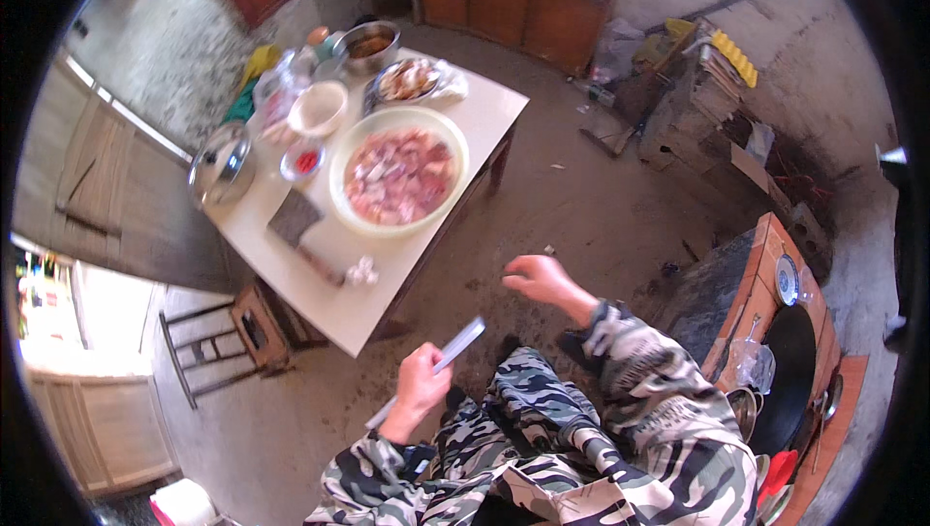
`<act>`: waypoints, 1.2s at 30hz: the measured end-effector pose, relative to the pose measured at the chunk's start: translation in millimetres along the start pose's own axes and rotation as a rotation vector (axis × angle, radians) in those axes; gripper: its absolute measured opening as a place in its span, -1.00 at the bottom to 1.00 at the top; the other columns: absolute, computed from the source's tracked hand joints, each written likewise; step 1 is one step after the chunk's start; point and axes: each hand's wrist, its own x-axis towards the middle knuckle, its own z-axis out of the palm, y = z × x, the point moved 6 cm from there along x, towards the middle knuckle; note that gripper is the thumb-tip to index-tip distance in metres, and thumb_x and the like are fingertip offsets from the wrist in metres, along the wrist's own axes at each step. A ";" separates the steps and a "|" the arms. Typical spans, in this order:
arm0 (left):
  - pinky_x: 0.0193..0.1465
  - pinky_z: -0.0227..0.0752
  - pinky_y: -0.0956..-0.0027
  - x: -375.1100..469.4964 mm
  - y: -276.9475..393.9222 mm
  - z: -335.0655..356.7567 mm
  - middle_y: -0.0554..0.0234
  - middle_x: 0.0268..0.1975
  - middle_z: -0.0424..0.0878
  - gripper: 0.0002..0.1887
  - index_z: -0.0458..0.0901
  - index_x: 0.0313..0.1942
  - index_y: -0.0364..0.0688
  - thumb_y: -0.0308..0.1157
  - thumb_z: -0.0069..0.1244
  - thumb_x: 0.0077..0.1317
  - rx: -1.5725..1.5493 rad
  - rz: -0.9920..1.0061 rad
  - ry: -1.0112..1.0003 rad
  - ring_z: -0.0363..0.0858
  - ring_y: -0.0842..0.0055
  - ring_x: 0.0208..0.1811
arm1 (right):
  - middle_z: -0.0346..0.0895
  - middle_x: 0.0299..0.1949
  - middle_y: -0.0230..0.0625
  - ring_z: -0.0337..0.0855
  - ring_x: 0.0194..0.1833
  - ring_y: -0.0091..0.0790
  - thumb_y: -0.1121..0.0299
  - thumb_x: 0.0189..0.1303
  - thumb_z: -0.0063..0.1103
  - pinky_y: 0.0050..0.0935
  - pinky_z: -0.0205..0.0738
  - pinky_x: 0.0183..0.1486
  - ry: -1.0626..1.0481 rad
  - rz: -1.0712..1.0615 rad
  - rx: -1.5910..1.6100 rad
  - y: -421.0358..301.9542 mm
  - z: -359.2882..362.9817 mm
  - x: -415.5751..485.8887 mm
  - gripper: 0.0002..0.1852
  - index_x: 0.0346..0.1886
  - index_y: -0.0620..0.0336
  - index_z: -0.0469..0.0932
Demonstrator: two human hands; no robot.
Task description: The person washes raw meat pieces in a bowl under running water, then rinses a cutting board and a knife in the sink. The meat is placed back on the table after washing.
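Observation:
My left hand grips a long, flat, silver-grey tool, which juts out past both sides of the fist. What kind of tool it is, I cannot tell. My right hand hangs over the floor with loosely bent fingers and nothing visible in it. Ahead to the left, a pale table bears a large basin of cut raw meat. A cleaver lies beside it, its handle pointing toward several garlic cloves.
A small bowl of red pieces, a cream bowl, a metal pot and a shiny lid crowd the table. At right is a brick stove with a wok. A wooden chair stands by the table.

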 end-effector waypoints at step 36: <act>-0.33 0.43 -0.01 958.8 350.4 -13.3 -0.02 -0.30 0.52 -0.74 0.43 -0.33 -0.27 -0.61 -0.02 -0.12 0.188 0.216 0.408 0.54 -0.03 -0.31 | 0.55 -0.46 -0.33 0.53 -0.21 -0.27 0.30 -0.24 0.25 -0.06 0.01 0.35 -0.123 -1.043 -1.102 -157.3 -505.7 773.5 -0.89 -0.57 0.02 0.58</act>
